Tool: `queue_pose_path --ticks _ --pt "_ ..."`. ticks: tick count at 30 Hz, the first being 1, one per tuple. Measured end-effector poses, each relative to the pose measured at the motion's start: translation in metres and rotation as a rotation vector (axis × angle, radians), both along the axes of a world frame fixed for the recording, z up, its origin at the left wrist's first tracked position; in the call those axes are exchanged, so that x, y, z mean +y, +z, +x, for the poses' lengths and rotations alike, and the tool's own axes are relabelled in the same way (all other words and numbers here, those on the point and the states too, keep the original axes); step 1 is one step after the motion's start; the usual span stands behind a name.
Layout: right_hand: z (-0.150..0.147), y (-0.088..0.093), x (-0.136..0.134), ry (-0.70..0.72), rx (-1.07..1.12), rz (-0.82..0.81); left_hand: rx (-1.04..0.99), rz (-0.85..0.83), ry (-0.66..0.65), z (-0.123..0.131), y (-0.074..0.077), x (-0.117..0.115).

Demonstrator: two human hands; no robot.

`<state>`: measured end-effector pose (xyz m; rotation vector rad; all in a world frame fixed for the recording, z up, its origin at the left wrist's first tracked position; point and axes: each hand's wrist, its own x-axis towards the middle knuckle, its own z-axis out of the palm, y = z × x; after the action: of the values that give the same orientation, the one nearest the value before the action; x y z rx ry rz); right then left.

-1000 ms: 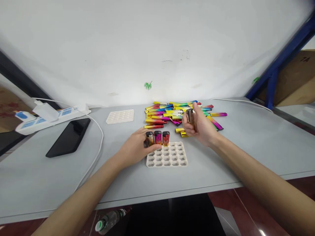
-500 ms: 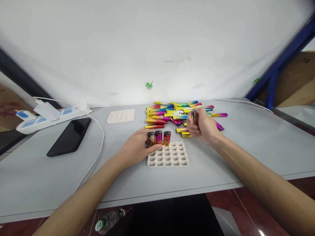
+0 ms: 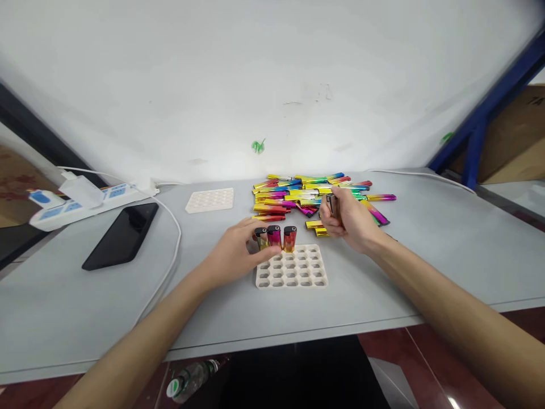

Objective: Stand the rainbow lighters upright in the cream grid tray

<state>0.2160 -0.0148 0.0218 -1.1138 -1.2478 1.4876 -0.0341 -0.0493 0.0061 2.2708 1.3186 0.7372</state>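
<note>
A white tray (image 3: 298,275) with rows of oval holes lies on the grey table (image 3: 383,267). Three shiny lighters (image 3: 276,238) stand upright in its far row. My left hand (image 3: 236,253) rests at the tray's far left corner, fingers curled against the leftmost lighter. My right hand (image 3: 347,218) hovers just right of the tray, closed around a dark lighter (image 3: 330,203) held upright. Behind it lies a pile of several rainbow-coloured lighters (image 3: 306,196).
A second white tray (image 3: 210,200) lies at the back. A black phone (image 3: 121,234), a white cable (image 3: 172,250) and a power strip (image 3: 76,201) are on the left. A white wall stands behind. A plastic bottle (image 3: 191,378) lies below the table edge.
My right hand dipped toward the pile, then came back slightly left with the lighter in it. My left hand stayed at the tray.
</note>
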Motion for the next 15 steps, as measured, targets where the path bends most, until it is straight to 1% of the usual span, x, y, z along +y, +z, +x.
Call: queue_pose_path --ticks 3,9,12,15 --pt "-0.0007 0.0009 -0.0020 0.004 -0.009 0.008 -0.029 -0.018 0.028 -0.0017 0.0018 -0.0001" --pt "-0.0011 -0.0013 0.0005 -0.019 -0.008 0.000 -0.077 -0.075 0.032 -0.0035 0.0034 0.0020" --pt "-0.0010 -0.0030 0.0014 -0.006 -0.008 0.049 -0.111 -0.103 0.011 -0.0038 0.0043 0.0023" --pt "-0.0013 -0.0031 -0.0013 0.013 -0.021 0.137 -0.120 -0.114 -0.012 -0.0045 0.0054 0.0023"
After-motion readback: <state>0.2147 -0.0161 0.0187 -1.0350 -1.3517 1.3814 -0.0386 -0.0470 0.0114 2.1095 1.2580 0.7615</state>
